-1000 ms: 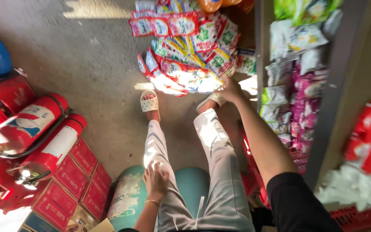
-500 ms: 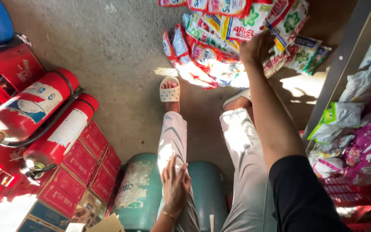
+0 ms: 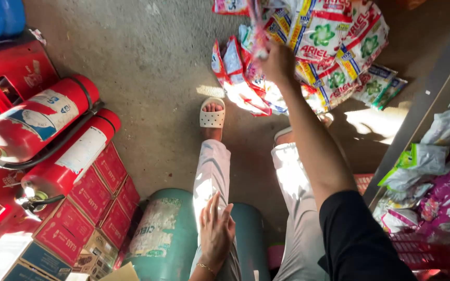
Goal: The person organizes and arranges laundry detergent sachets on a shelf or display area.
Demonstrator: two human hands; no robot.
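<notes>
Concrete floor (image 3: 152,78); sachets (image 3: 334,47) perhaps strewn there.

On the floor ahead lies a heap of flat detergent sachets (image 3: 334,47), white and red with green marks; the right hand (image 3: 277,62) grips a pink and white strip of sachets (image 3: 256,26) above it. On the shelf at the right lie crumpled bags (image 3: 438,171) in white, green and magenta. At the left, the red cylinders carry white and blue labels (image 3: 42,112). Below them stand red cartons (image 3: 92,195). The teal barrel has a worn pale label (image 3: 154,229).
</notes>
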